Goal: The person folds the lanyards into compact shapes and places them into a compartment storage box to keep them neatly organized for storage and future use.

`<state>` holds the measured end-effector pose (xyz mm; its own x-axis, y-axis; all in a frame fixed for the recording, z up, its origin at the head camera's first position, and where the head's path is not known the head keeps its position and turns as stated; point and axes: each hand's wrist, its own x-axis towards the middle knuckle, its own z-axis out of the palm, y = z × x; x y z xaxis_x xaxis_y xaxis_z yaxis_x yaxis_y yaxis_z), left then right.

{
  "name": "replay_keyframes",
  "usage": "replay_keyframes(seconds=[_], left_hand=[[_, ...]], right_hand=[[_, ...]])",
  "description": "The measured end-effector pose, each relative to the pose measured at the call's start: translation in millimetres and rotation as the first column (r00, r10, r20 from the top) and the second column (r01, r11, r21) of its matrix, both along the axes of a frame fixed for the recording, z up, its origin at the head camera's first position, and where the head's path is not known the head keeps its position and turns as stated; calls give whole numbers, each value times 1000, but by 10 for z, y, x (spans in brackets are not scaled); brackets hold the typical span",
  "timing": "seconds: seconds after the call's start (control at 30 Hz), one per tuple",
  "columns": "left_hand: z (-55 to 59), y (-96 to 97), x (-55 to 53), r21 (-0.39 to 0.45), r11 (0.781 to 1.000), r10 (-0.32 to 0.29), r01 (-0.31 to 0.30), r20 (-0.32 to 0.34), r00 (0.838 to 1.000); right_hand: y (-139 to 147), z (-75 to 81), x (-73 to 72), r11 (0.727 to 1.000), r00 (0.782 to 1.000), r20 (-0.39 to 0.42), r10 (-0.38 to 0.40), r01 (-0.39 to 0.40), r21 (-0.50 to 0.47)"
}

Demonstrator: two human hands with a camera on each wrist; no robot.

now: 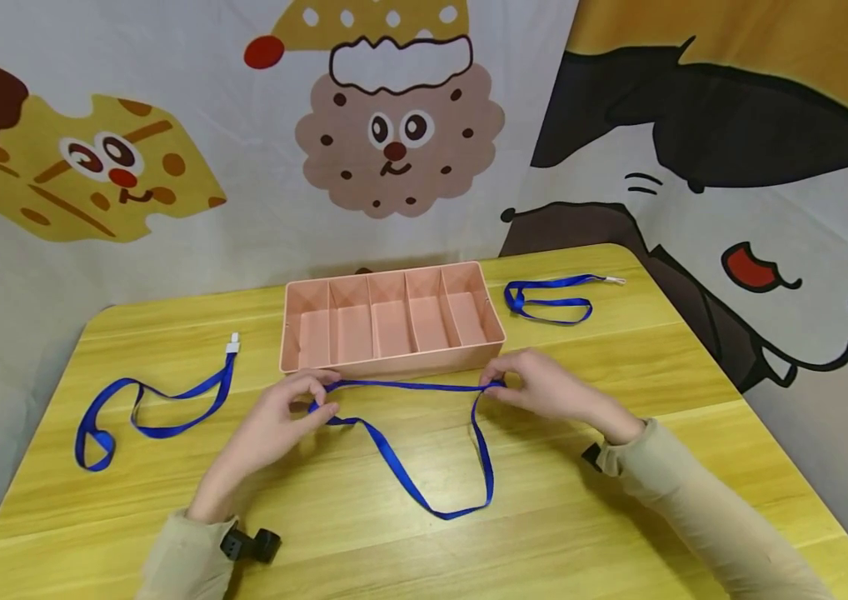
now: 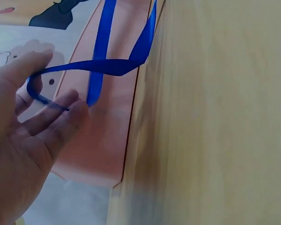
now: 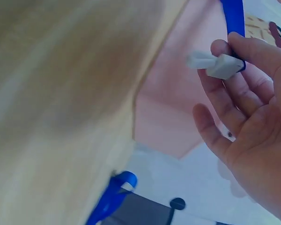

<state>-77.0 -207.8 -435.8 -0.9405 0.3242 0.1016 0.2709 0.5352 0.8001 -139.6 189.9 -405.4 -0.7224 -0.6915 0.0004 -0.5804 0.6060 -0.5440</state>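
Observation:
A blue lanyard (image 1: 390, 459) stretches between both hands just in front of a pink box, its lower part hanging in a slack loop over the table. My left hand (image 1: 285, 419) holds one end; in the left wrist view the strap (image 2: 114, 67) bends round the fingers near the thumb. With thumb and forefinger, my right hand (image 1: 538, 385) pinches the other end. A white plastic clip (image 3: 224, 67) sticks out beside those fingertips in the right wrist view, while the remaining right fingers are loosely spread.
Behind the hands stands the pink box (image 1: 424, 362), split into several compartments. A second blue lanyard (image 1: 157, 432) with a white clip lies on the table (image 1: 334, 533) at left. Another, folded lanyard (image 1: 517, 302) lies right of the box. A cartoon-printed cloth (image 1: 192, 50) hangs behind the table.

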Motion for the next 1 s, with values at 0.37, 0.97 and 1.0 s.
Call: replay_keyframes(seconds=[0.37, 0.97, 1.0], left_hand=[[40, 104, 45, -43, 998, -35, 38, 66, 997], [11, 706, 6, -15, 972, -233, 236, 116, 966], [25, 740, 4, -7, 971, -239, 241, 116, 964]], right_hand=[[-59, 274, 68, 992, 986, -136, -91, 78, -98], [-472, 680, 182, 948, 967, -199, -160, 95, -304], [-490, 691, 186, 945, 967, -199, -161, 93, -314]])
